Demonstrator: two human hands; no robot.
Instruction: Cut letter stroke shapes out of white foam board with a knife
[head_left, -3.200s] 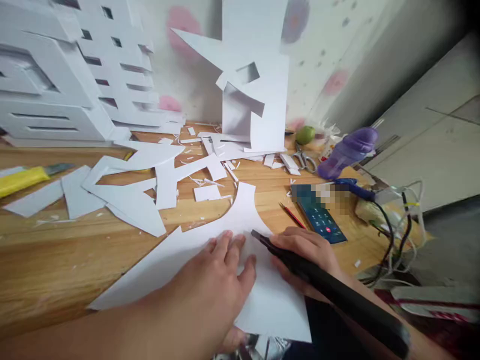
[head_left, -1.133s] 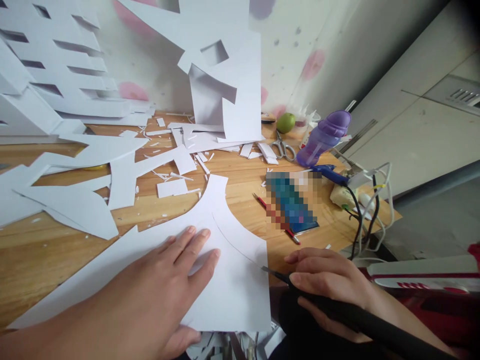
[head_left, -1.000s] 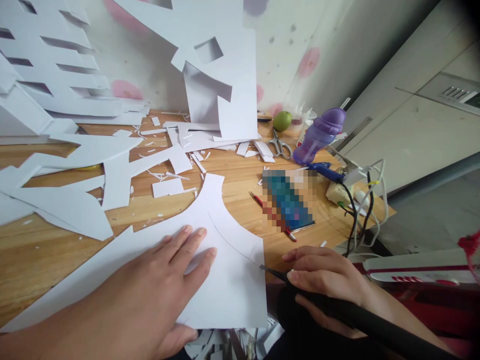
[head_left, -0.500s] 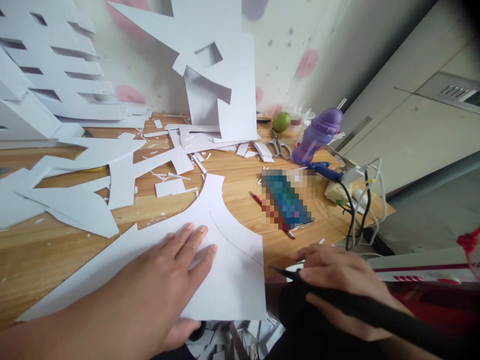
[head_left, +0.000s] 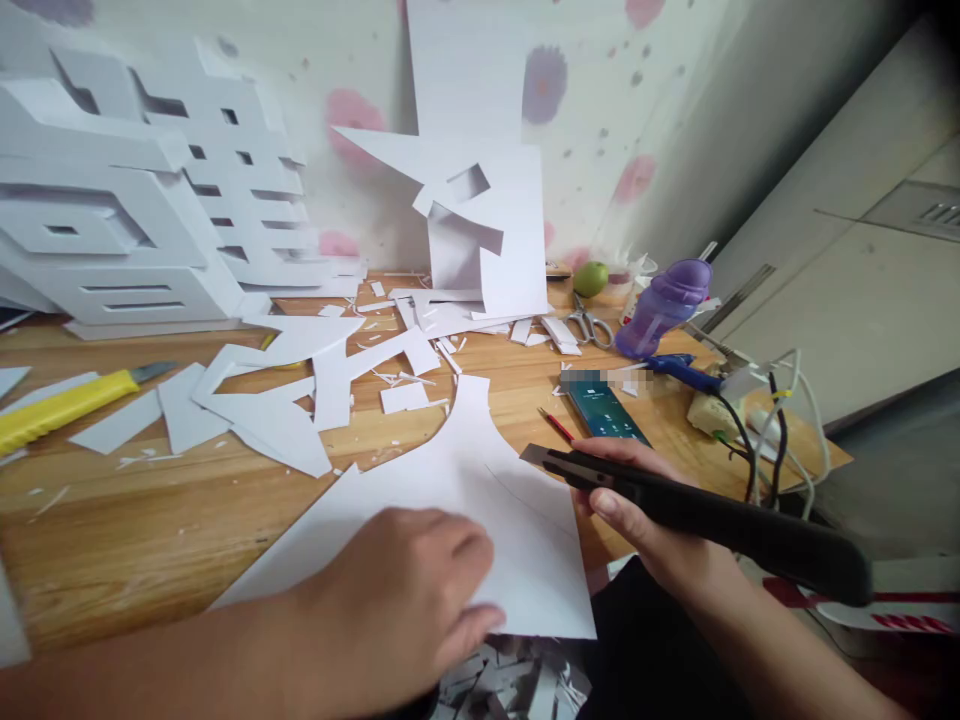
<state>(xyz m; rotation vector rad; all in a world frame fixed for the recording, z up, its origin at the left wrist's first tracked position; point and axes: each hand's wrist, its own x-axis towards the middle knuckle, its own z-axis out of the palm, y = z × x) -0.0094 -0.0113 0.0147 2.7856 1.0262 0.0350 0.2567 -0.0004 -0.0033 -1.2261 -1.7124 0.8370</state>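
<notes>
My right hand [head_left: 660,530] is closed around a black utility knife [head_left: 720,510], its short blade out and pointing left over the white sheet's right side. The large white sheet [head_left: 525,560] has curved edges, a narrow neck at the top and a thin drawn arc on its right half. Over the near part of the sheet, my left hand [head_left: 420,590] has its fingers curled in and its thumb stretched near the front edge; the fingertips are hidden, so I cannot tell whether they hold anything. Red pencil [head_left: 555,424] and phone [head_left: 607,410] lie just beyond the knife.
White cut-outs and scraps [head_left: 262,410] litter the wooden table [head_left: 150,530]. At left lies a yellow utility knife [head_left: 75,405]. White cut shapes [head_left: 517,230] lean on the wall. Scissors [head_left: 589,325], a purple bottle [head_left: 664,310], a blue-handled tool [head_left: 682,370] and cables [head_left: 780,420] sit at right.
My left hand's flat, spread fingers have curled in. My right hand has raised the knife and turned it so its blade sits higher, beside the sheet's upper right edge. The view has shifted left.
</notes>
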